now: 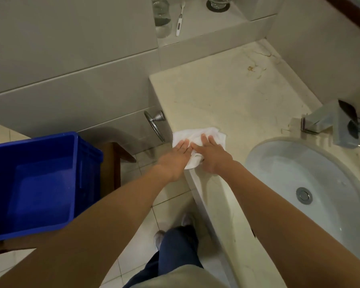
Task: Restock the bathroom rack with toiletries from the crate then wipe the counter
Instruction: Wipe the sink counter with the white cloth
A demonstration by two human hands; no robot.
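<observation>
From the head camera we look down along both bare forearms, which reach forward and meet at the near left corner of the counter (227,96). The left hand (178,155) lies palm down with its fingers straight and close together, their tips pressing on the white cloth (197,135). The right hand (212,155) sits just beside it, also palm down, with its fingers stretched flat over the cloth; a bunched fold of cloth shows between the two hands at the counter's edge. Neither hand curls around the cloth; both press it flat against the stone. The cloth rests on the counter's corner, and part of it hangs slightly over the front edge.

To the left, well apart from the hands, the blue crate (35,183) stands on a wooden stool (112,163), its inner blue floor in view. To the right of the hands the sink (279,154) is set into the counter, with the faucet (324,121) behind it. A brown stain (252,68) marks the far part of the counter. A towel ring (155,123) hangs on the wall beside the counter's end, and a toothbrush (179,19) lies on the ledge above.
</observation>
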